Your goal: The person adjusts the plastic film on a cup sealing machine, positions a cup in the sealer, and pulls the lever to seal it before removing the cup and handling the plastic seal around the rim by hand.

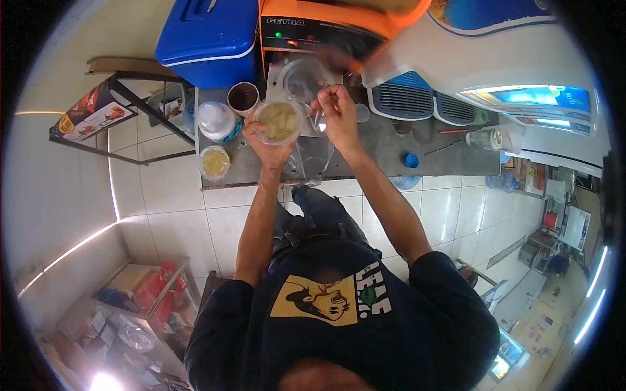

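My left hand point(268, 148) is wrapped round a clear plastic cup point(280, 122) with pale yellow, chunky contents, held above the dark counter. To its right, my right hand point(338, 117) is closed with bent fingers close to some clear plastic point(318, 124); what it holds, I cannot make out. Behind both hands lies a round clear plastic piece point(305, 77) in front of an orange Getra machine point(313, 32). A second filled cup point(214, 162) stands at the counter's left front corner. Near it are a white-topped container point(216, 121) and a cup of dark liquid point(243, 98).
A blue cooler box point(207, 42) stands at the back left. On the right is a large white dispenser with blue drip trays point(401, 96). A blue cap point(410, 160) lies near the counter's front edge point(352, 176). A black-framed sign stand point(98, 117) stands left.
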### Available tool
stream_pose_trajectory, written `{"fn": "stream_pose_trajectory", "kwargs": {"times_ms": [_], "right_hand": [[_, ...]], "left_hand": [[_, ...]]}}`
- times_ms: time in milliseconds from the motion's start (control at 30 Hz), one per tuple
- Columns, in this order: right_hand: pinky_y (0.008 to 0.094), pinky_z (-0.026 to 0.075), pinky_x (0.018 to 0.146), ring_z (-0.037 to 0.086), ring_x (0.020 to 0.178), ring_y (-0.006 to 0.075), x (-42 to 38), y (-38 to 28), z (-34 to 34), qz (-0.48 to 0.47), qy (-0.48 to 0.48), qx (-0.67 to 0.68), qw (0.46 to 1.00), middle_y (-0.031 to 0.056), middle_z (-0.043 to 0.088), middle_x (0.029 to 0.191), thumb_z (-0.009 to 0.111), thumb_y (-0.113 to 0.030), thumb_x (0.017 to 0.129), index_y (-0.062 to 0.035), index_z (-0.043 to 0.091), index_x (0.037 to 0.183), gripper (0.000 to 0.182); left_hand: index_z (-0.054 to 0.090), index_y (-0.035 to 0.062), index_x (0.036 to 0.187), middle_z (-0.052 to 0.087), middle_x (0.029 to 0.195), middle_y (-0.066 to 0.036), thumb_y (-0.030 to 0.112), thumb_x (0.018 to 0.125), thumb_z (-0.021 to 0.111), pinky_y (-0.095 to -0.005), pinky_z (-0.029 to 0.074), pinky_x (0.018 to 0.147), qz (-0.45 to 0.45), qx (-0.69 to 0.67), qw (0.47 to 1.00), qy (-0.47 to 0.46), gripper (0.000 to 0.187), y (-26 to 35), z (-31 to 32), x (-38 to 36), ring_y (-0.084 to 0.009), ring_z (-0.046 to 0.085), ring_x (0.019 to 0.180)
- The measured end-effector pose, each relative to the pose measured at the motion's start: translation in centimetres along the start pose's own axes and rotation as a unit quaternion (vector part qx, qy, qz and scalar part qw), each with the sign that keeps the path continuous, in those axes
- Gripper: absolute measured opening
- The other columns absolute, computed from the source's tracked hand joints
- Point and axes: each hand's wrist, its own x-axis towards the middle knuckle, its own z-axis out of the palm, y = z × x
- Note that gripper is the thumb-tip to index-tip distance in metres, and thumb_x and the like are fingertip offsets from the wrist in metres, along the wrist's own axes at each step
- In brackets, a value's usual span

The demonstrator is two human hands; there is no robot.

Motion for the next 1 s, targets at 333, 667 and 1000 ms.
{"fn": "stream_pose_trajectory", "kwargs": {"times_ms": [333,667,1000], "right_hand": [[0.0275,0.049,0.068,0.054,0.076,0.0125,0.9,-1.9,-1.5,-0.157,-0.142,-0.164,0.963,0.0056,0.056,0.092,0.057,-0.012,0.099,-0.0075,0.050,0.119,0.021],[0.0379,0.054,0.082,0.067,0.096,0.0262,3.9,-3.3,-2.1,-0.376,-0.264,-0.380,0.803,0.0059,0.066,0.115,0.066,-0.006,0.085,-0.0084,0.065,0.107,0.022],[0.0342,0.053,0.076,0.071,0.083,0.0272,4.7,-3.3,-1.3,-0.203,-0.287,-0.297,0.888,0.0150,0.072,0.090,0.064,-0.004,0.088,-0.0021,0.068,0.110,0.023]], "left_hand": [[0.033,0.0143,0.108,0.049,0.126,-0.017,0.006,0.056,0.090,-0.0428,0.040,0.102,-0.002,0.030,0.999,-0.039,0.077,1.3,-0.3,1.4,-0.0298,0.050,0.118],[0.032,0.0130,0.108,0.049,0.125,-0.018,0.003,0.058,0.088,-0.0412,0.042,0.100,-0.016,-0.003,0.999,-0.046,0.076,1.4,-0.5,1.8,-0.0285,0.052,0.115],[0.030,0.0139,0.109,0.045,0.128,-0.016,0.001,0.059,0.087,-0.0411,0.041,0.104,0.001,0.039,0.997,-0.060,0.077,0.6,-0.8,1.8,-0.0282,0.049,0.120]]}}
